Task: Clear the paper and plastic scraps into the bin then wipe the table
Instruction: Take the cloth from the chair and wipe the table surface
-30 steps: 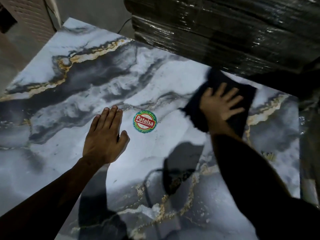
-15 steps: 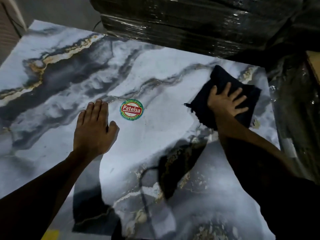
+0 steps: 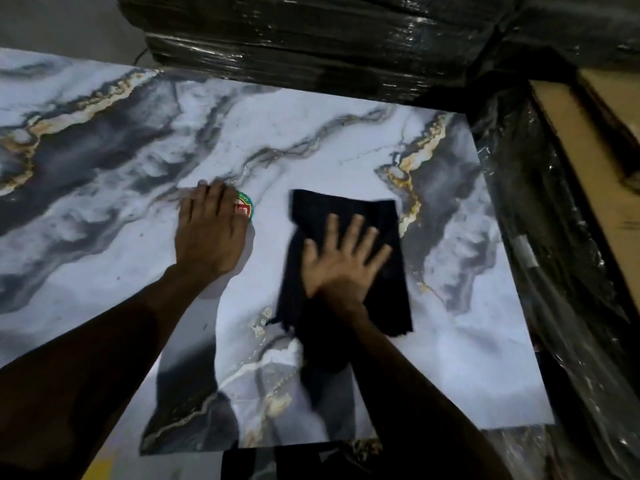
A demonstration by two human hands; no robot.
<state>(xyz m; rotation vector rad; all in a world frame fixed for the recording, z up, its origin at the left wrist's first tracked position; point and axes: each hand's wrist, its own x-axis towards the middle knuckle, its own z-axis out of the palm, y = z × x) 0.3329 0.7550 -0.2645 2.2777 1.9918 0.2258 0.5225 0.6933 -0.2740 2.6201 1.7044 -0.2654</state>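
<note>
R hand (image 3: 341, 263) flat on cloth (image 3: 349, 216), mid table (image 3: 346, 140).

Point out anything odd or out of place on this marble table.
Only the round sticker, stuck to the table and half hidden under the left hand. The right hand presses the black cloth flat.

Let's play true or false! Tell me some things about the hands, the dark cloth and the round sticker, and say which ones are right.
1. The right hand presses flat on the dark rectangular cloth. True.
2. The left hand holds a sponge. False: it rests flat on the marble-patterned table, holding nothing.
3. The left hand partly covers the round green and red sticker. True.
4. The cloth lies on top of the sticker. False: they are apart; the cloth is to the sticker's right.
</note>
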